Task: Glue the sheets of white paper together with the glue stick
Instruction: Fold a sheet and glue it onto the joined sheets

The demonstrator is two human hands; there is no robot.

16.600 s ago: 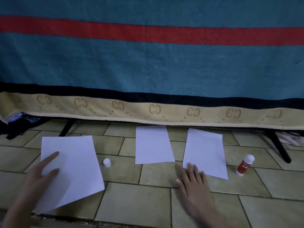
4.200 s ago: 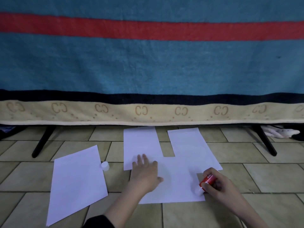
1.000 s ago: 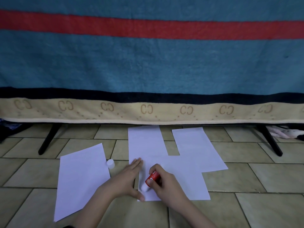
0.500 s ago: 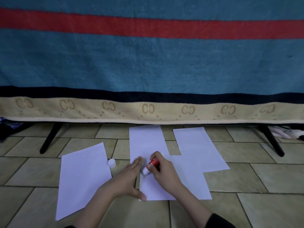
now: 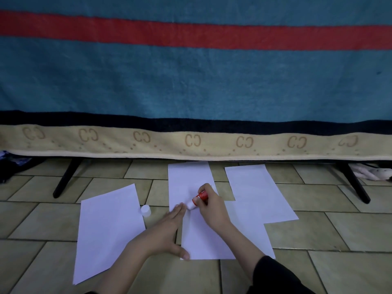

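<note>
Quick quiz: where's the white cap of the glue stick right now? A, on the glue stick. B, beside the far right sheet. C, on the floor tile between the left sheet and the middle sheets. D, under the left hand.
C: the cap stands on the floor just right of the left sheet, while the right hand holds the uncapped glue stick.

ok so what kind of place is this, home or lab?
Probably a home, on the floor beside a bed or couch: beige floor tiles, a teal blanket with a red stripe draped over dark furniture legs, and clothing tucked underneath.
</note>
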